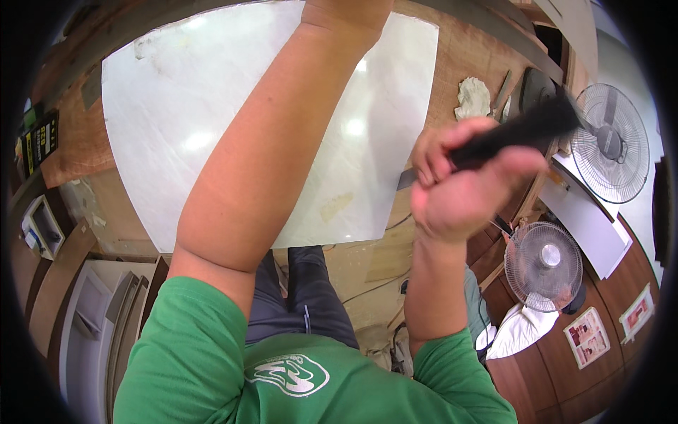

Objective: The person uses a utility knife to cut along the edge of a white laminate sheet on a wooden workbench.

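A glossy white marbled sheet (268, 85) lies on a wooden bench, with a yellowish patch (337, 207) near its front edge. My left arm reaches across it to the far edge. Only the wrist end of my left hand (346, 13) shows at the top; its fingers are out of the picture. By the sheet's right side, my right hand (459, 184) is closed around a black-handled tool (519, 134), its handle pointing up to the right. A flat grey metal piece (405, 179), seemingly the tool's blade, sticks out on the hand's other side. The right hand is somewhat blurred.
Crumpled whitish paper or cloth (473, 97) lies on the bench (462, 56) at the far right. Two fans (609, 141) stand to the right, near white sheets (583, 215). White shelving (85, 332) stands at the left. Cables run across the floor below the bench.
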Tool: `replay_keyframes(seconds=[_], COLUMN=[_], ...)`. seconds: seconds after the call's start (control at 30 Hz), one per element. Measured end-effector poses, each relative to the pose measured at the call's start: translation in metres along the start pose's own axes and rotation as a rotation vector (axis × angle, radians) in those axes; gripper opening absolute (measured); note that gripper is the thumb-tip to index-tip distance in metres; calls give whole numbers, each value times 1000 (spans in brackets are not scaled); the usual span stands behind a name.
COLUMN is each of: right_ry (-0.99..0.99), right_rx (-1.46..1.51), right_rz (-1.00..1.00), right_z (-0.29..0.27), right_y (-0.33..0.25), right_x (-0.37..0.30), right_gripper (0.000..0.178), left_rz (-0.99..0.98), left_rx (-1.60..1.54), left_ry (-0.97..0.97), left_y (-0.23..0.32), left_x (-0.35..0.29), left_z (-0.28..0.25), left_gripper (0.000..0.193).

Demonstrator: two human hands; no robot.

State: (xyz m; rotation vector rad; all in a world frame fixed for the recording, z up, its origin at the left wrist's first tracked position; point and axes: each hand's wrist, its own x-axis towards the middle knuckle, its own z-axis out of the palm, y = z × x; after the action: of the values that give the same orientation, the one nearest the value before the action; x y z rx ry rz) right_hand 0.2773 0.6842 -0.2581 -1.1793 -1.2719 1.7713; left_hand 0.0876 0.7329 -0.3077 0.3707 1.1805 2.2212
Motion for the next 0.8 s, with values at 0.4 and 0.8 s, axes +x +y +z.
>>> replay_keyframes(seconds=[0.4,0.8], right_ry=[33,68], right_rx=[94,42], right_rz=[-38,30], right_z=[3,3], right_y=[-10,8], right_x=[9,6], right_gripper=[82,84], left_rz=[67,-27], left_rx=[-23,-46], left_ry=[-9,29], left_y=[6,2], left_x=[-2,4], left_z=[2,3], left_gripper=[52,57])
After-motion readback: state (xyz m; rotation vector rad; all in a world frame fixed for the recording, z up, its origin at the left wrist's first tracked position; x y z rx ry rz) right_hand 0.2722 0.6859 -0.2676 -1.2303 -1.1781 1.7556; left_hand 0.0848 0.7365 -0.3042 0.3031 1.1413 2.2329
